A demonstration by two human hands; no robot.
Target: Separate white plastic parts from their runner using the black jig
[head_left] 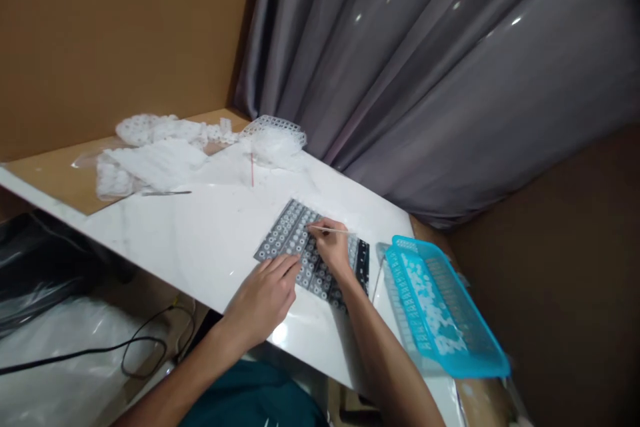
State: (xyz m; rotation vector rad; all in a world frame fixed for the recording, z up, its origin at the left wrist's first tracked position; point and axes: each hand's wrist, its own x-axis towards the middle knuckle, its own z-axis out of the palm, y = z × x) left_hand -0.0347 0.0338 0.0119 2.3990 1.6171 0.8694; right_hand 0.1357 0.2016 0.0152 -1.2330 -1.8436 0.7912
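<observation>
A dark sheet [280,233] with rows of small white rings lies flat on the white table. My left hand [267,290] rests palm down at its near left edge, fingers stretched out over some rings and holding nothing visible. Over the middle of the sheet, my right hand [331,243] pinches a thin pale stick-like tool [327,229]. One end of this tool is by the fingertips above the rings, and the other sticks out to the right past the knuckles. My right hand and forearm hide part of the sheet.
A blue plastic basket [475,333] with white pieces inside stands at the right. White packets [160,163] and clear bags [273,140] lie at the back left. A thin metal tool [167,193] and a red stick [253,170] lie nearby. A grey curtain [400,67] hangs behind.
</observation>
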